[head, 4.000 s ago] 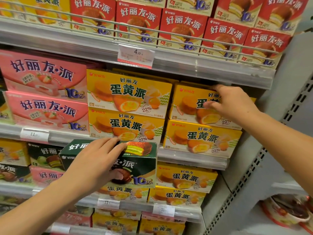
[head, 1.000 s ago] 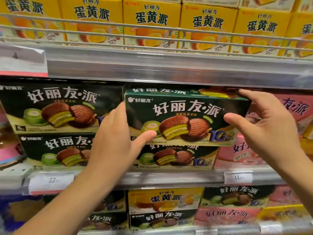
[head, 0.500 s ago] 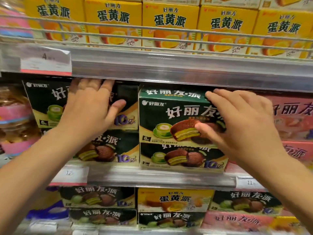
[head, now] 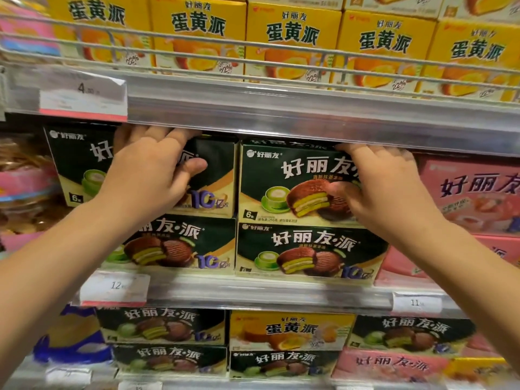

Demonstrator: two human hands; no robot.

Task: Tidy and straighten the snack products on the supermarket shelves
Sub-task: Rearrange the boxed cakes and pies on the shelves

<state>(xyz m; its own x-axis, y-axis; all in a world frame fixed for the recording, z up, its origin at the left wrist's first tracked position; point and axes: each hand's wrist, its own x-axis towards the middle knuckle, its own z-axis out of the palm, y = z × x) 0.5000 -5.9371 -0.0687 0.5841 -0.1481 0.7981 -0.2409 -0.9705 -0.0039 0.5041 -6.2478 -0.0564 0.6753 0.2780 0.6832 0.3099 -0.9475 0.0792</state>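
Observation:
Two stacks of dark green pie boxes stand side by side on the middle shelf. My left hand lies on the upper left green box, fingers hooked over its top edge and thumb on its front. My right hand grips the upper right green box at its right end, fingers over the top corner and thumb on the printed face. Under them sit the lower left green box and the lower right green box, front faces roughly level.
Pink boxes stand right of the green stacks. Yellow boxes fill the shelf above behind a wire rail, and its metal edge hangs low over my fingers. Price tags clip to the rail. Mixed green, yellow and pink boxes sit below.
The green box I carried now sits on top of the right stack. Both hands have slid up from the box fronts, so the fingers now reach over the top edges.

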